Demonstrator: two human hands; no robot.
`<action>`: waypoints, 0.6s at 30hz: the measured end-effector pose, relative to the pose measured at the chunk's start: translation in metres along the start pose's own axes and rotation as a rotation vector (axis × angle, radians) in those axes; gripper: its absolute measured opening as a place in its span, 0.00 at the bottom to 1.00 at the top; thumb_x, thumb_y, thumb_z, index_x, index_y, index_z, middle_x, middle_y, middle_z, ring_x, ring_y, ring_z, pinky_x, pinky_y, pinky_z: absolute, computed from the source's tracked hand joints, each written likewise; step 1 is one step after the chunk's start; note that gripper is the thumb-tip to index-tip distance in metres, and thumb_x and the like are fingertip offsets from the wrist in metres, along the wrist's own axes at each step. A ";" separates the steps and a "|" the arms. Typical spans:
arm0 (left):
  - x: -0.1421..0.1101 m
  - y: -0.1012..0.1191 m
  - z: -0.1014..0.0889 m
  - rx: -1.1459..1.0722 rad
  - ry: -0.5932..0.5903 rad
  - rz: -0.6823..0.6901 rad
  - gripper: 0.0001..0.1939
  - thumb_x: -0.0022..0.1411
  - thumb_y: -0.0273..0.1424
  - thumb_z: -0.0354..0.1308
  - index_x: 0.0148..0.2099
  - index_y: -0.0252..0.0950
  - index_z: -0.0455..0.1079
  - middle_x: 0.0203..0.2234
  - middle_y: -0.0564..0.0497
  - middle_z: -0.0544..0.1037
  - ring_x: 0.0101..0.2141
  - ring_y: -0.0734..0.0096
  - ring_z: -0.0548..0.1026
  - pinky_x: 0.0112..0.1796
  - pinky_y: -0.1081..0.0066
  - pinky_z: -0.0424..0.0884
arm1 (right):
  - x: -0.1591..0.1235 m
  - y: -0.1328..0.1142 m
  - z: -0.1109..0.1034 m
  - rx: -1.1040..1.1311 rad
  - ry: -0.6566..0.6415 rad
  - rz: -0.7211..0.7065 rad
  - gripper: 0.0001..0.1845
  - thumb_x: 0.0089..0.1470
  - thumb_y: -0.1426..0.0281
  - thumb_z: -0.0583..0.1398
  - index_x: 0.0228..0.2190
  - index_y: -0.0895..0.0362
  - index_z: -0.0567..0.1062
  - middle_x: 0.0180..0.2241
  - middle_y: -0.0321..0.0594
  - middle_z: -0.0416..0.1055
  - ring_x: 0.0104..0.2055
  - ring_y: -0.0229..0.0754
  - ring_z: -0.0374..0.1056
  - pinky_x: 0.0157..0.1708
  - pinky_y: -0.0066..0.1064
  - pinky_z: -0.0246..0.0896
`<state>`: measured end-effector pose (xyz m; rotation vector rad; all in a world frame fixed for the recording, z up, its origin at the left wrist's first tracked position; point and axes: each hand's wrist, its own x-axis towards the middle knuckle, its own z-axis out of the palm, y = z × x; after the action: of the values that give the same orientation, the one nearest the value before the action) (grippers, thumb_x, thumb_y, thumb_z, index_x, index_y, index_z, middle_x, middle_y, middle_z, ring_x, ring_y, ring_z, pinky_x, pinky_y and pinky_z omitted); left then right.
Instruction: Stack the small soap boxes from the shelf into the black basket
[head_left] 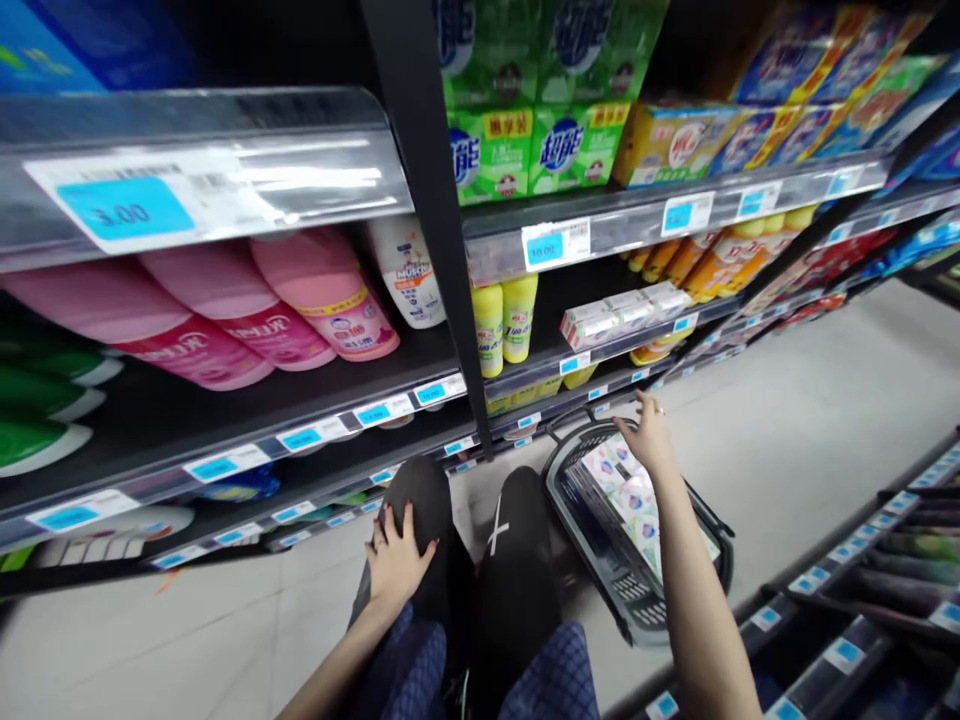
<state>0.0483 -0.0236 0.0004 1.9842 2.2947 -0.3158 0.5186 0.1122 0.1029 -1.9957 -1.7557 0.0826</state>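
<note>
My left hand (pixel 397 555) rests on my left knee with its fingers spread, holding nothing. To the right, my right hand (pixel 649 436) is stretched out over the far end of a dark grey shopping basket (pixel 600 570), its fingers apart and nothing between them. I cannot tell whether it touches the basket. Inside the basket lies a pack with a pale pink, white and green wrapper (pixel 630 490), partly hidden by my right forearm. The basket sits on the floor beside my right knee.
Shelves in front hold pink bottles (pixel 337 300), a white bottle (pixel 409 275), yellow bottles (pixel 519 315), a row of small boxes (pixel 626 312) and green packs (pixel 559 150). A black upright post (pixel 427 200) divides them. Another low shelf (pixel 847 650) stands at the right.
</note>
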 end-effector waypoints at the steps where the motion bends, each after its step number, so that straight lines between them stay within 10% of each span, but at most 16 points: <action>1: -0.001 0.001 -0.001 0.009 0.006 -0.003 0.40 0.65 0.45 0.52 0.73 0.33 0.48 0.68 0.29 0.49 0.64 0.32 0.54 0.57 0.44 0.59 | 0.029 -0.016 -0.010 -0.071 -0.009 -0.089 0.36 0.56 0.60 0.57 0.61 0.66 0.60 0.54 0.64 0.64 0.53 0.58 0.65 0.50 0.47 0.64; 9: -0.001 0.001 -0.002 0.080 0.003 -0.046 0.36 0.66 0.42 0.50 0.72 0.35 0.50 0.69 0.32 0.51 0.65 0.36 0.56 0.58 0.47 0.58 | 0.187 -0.113 -0.032 -0.621 -0.206 -0.371 0.28 0.62 0.79 0.44 0.61 0.63 0.66 0.62 0.54 0.63 0.63 0.56 0.57 0.61 0.50 0.49; 18: 0.003 -0.001 -0.004 -0.033 -0.052 -0.034 0.39 0.64 0.45 0.51 0.72 0.32 0.51 0.69 0.30 0.49 0.65 0.30 0.53 0.58 0.43 0.58 | 0.193 -0.122 -0.039 -0.423 -0.164 -0.455 0.32 0.49 0.77 0.59 0.57 0.67 0.66 0.55 0.60 0.65 0.56 0.59 0.60 0.64 0.57 0.38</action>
<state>0.0469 -0.0204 0.0037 1.9007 2.2888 -0.3258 0.4542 0.2905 0.2354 -1.8354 -2.4566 -0.3063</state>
